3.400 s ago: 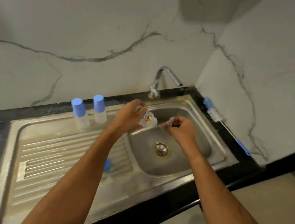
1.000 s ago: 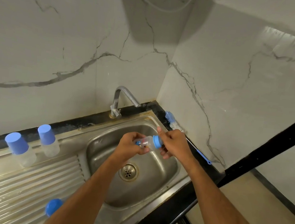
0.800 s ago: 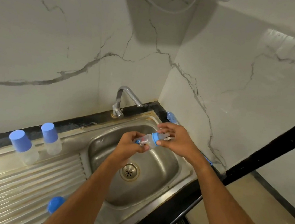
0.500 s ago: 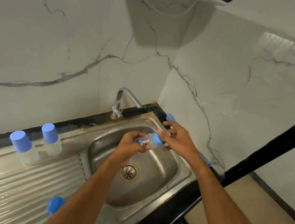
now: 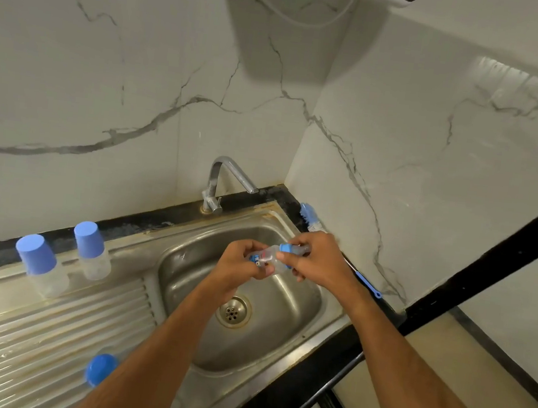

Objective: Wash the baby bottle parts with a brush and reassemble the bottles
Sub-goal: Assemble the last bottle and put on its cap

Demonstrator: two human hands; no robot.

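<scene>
Both hands (image 5: 287, 266) on printed bottle (image 5: 266, 257)

Brushed steel sink (image 5: 274, 377), ribbed drainboard (image 5: 26, 354); glossy marble-look wall (image 5: 107, 84); clear plastic bottle (image 5: 270, 258).

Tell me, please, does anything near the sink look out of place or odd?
One loose blue cap lies alone on the ribbed drainboard, apart from the two capped bottles standing near the wall. The bottle brush lies on the counter edge to the right of the sink basin, close to the wall. Nothing looks spilled or broken.
</scene>
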